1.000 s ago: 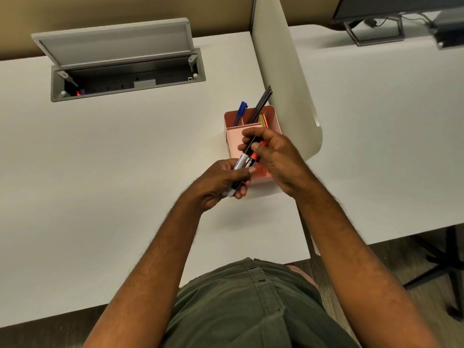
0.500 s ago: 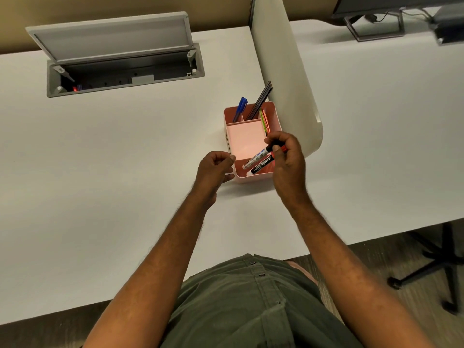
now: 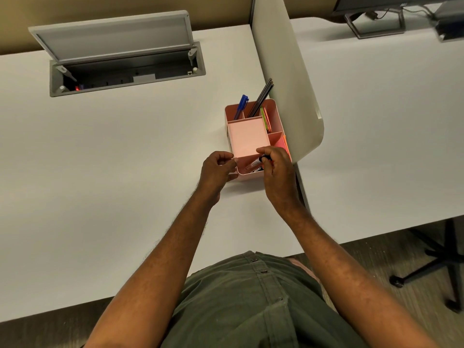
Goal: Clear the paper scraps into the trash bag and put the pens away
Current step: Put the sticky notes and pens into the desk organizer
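Head view, looking down at a white desk (image 3: 125, 172). A pink desk organizer (image 3: 272, 104) sits on it, hard against the foot of a rounded cream divider panel (image 3: 288, 79). Right hand (image 3: 277, 169) hovers over the organizer's near front compartment, fingers curled, pinching the upper end of a marker (image 3: 254, 164); the marker lies slanted, its clear end pointing left and low inside that compartment. A second marker with a black-and-white label (image 3: 256, 170) lies just beside it in the same compartment, partly hidden by the hand; cannot tell whether the fingers also hold it. Left hand (image 3: 217, 168) is at the organizer's near left corner, fingers loosely curled with thumb and forefinger close together; it appears to have nothing in it, and whether it touches the organizer wall cannot be told. In the far compartments: a blue pen (image 3: 241, 106) standing tilted at left, dark pencils (image 3: 262, 97) leaning toward the divider, coloured sticky notes (image 3: 265, 119) on edge at right. Centre holds a pale pink block (image 3: 247, 138). Far left of the desk, a grey cable hatch (image 3: 125, 71) with its lid (image 3: 113, 36) raised. Beyond the divider, a second desk (image 3: 376, 121) with a monitor stand (image 3: 376, 23). Chair base (image 3: 437, 262) on the floor at right.
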